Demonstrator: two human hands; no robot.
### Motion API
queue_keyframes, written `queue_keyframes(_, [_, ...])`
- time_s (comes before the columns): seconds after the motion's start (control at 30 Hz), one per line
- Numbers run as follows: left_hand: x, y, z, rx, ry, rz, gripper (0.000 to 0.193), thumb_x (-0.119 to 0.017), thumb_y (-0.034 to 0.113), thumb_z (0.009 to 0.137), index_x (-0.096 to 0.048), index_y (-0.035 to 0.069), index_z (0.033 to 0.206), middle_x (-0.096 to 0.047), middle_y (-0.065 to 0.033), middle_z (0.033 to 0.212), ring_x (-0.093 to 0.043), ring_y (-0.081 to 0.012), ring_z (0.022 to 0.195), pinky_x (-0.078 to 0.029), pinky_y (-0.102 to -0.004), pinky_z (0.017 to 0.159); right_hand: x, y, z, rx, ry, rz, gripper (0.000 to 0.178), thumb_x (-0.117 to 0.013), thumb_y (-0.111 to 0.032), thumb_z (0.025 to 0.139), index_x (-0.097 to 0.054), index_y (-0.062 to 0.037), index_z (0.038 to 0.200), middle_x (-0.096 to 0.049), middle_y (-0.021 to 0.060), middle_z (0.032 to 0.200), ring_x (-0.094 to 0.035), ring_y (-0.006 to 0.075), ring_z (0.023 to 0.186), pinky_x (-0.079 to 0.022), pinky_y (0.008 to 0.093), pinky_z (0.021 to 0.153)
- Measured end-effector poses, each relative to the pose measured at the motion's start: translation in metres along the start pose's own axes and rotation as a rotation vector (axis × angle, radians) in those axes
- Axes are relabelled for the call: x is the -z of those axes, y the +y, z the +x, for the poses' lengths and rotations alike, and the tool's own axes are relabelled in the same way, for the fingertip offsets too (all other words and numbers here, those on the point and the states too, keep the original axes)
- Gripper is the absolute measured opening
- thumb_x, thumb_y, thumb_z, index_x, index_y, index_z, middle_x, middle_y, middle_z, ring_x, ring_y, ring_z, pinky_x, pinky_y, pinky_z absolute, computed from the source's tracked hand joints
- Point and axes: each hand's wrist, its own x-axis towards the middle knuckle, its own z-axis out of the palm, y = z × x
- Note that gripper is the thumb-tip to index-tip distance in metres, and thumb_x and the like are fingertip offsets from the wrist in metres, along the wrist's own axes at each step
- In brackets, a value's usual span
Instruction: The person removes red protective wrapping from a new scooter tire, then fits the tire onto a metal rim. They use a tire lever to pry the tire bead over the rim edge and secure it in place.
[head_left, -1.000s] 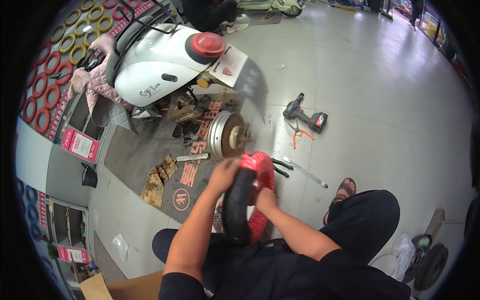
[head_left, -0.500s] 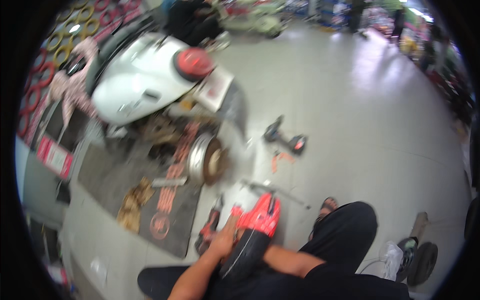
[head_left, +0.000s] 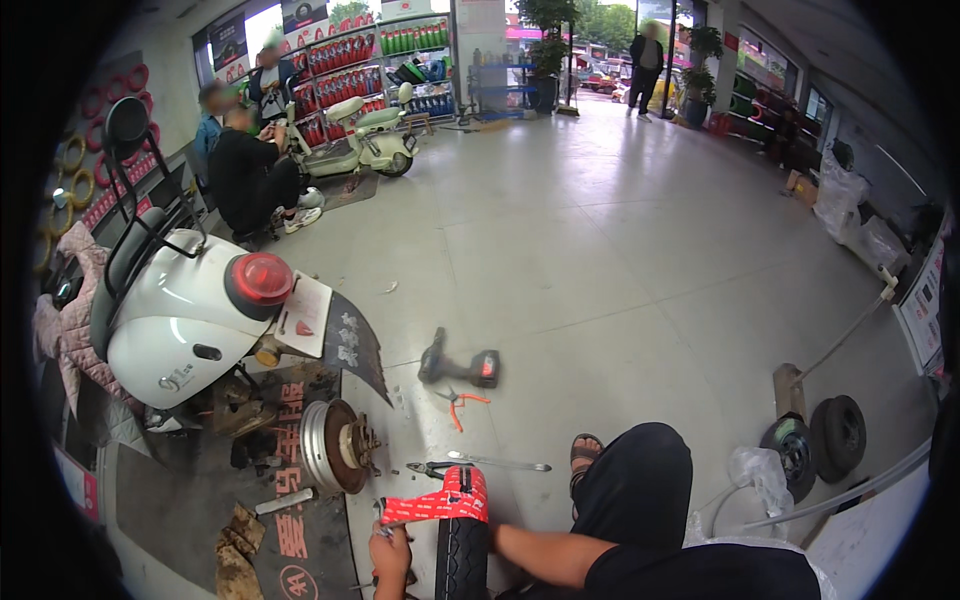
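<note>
A black treaded tyre (head_left: pixel 462 560) stands in front of me, its top wrapped in red printed wrapping strip (head_left: pixel 465 492). A length of that strip stretches off to the left. My left hand (head_left: pixel 392 550) is closed on the strip's free end, left of the tyre. From the right, my right forearm reaches behind the tyre, which hides that hand and its fingers. Just beyond the tyre lie dark-handled pliers (head_left: pixel 432 469) and a flat metal tyre lever (head_left: pixel 500 462).
A white scooter (head_left: pixel 185 320) stands at left, its bare silver wheel rim (head_left: pixel 318 448) over a dark mat (head_left: pixel 190 520). Orange-handled pliers (head_left: pixel 460 407) and a cordless impact wrench (head_left: pixel 460 365) lie ahead. Small tyres (head_left: pixel 838 440) stand at right. Several people are near a cream scooter (head_left: pixel 380 140).
My view has tilted up, showing more of the shop. The red strip now stretches leftward from the tyre, and my left hand has moved out from the tyre's side with the strip's end.
</note>
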Motion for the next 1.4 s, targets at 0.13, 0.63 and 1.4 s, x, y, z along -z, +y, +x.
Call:
queue_keyframes(0.13, [0.001,0.136,0.001,0.285,-0.045,-1.087,0.042,-0.048,0.037,0.098,-0.071,0.007,0.115,-0.077,-0.0091,0.098,-0.074,-0.0249,0.089,-0.059,-0.0418,0.081,0.115,-0.025,0.034,0.208,0.600,-0.895,0.027,-0.071,-0.026,0.091,-0.079,-0.0087,0.111,-0.078,0.0128,0.112,-0.075,0.0303,0.104,-0.061,0.0433,0.085])
queue_keyframes(0.63, [0.061,0.177,0.016,0.353,-0.441,-1.083,0.050,-0.041,0.044,0.102,-0.068,0.009,0.125,-0.076,-0.0125,0.116,-0.074,-0.0303,0.104,-0.059,-0.0532,0.094,-0.068,-0.220,-0.207,1.240,-0.330,-1.256,0.072,-0.082,-0.030,0.088,-0.054,-0.0125,0.152,-0.060,0.0169,0.146,-0.054,0.0351,0.139,-0.043,0.0450,0.117])
queue_keyframes(1.4, [0.064,0.125,-0.084,-0.608,0.193,0.311,0.112,-0.094,0.031,0.071,-0.032,-0.003,0.158,-0.040,-0.0320,0.156,-0.042,-0.0494,0.146,-0.039,-0.0504,0.120,-0.081,-0.176,-0.215,0.570,-0.138,-1.063,0.096,-0.038,-0.089,0.095,-0.065,0.0002,0.072,-0.061,0.0119,0.060,-0.059,0.0260,0.047,-0.053,0.0414,0.049])
